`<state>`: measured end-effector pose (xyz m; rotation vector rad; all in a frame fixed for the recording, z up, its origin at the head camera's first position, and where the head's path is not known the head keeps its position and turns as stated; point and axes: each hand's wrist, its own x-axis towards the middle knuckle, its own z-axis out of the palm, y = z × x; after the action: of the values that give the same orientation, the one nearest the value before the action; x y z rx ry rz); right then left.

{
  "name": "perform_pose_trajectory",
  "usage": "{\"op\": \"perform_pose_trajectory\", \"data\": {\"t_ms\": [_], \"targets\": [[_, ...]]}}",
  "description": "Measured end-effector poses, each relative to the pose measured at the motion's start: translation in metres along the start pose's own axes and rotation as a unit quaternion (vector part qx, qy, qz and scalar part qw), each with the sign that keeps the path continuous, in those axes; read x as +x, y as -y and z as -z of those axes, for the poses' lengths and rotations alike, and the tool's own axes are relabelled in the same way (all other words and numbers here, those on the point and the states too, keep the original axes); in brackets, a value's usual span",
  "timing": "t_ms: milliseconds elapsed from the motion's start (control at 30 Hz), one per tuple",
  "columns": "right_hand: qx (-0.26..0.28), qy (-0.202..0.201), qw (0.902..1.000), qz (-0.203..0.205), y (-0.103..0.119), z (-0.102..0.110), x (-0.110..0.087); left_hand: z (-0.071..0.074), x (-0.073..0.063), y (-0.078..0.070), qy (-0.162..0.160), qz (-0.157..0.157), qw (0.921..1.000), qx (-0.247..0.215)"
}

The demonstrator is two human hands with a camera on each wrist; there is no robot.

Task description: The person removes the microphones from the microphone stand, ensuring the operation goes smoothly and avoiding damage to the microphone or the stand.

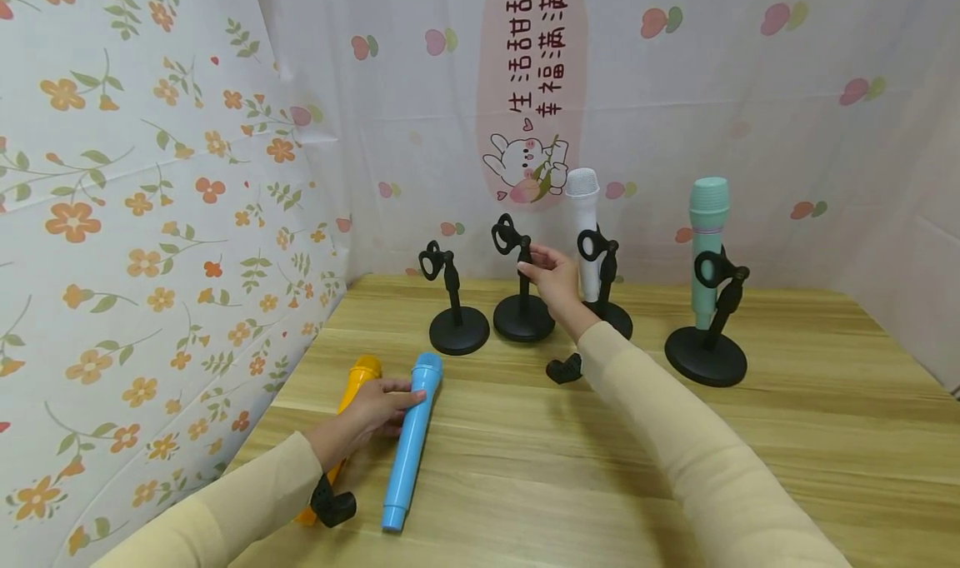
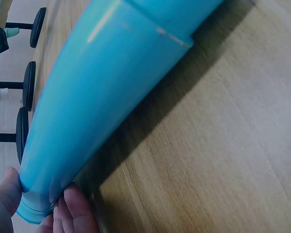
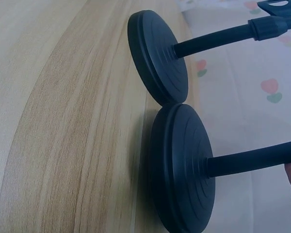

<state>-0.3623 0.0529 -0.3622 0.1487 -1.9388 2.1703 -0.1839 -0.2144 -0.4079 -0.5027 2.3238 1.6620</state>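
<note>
My left hand (image 1: 378, 406) holds a light blue microphone (image 1: 411, 451) near its head, with the thumb (image 2: 7, 189) on one side and fingers (image 2: 77, 208) on the other. Just left of it, an orange microphone (image 1: 360, 376) lies partly hidden behind that hand and wrist. Toward the back of the table, my right hand (image 1: 557, 285) pinches the stem of a black microphone stand (image 1: 523, 320), whose ring clip holds nothing. Another black stand (image 1: 459, 332) with a bare clip is at its left; the two bases meet in the right wrist view.
At the right, a white microphone (image 1: 583, 210) stands upright behind a third stand (image 1: 609, 260), and a mint green microphone (image 1: 707, 218) behind a fourth stand (image 1: 708, 358). The wooden table (image 1: 525, 468) ends at a printed curtain (image 1: 420, 135) behind and a floral one (image 1: 150, 218) at left.
</note>
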Motion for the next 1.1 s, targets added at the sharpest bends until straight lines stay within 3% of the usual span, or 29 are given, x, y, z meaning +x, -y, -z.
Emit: {"op": "perform_pose_trajectory", "data": {"t_ms": [733, 1100], "targets": [[0.011, 0.002, 0.9999, -0.009, -0.0038, -0.0041, 0.0015, 0.0008, 0.0059, 0.0057, 0.004, 0.007, 0.9999, 0.013], [0.017, 0.001, 0.9996, -0.020, -0.0080, -0.0049, 0.0016, 0.0027, 0.0015, 0.0029, 0.014, 0.003, 0.9996, 0.023]]}}
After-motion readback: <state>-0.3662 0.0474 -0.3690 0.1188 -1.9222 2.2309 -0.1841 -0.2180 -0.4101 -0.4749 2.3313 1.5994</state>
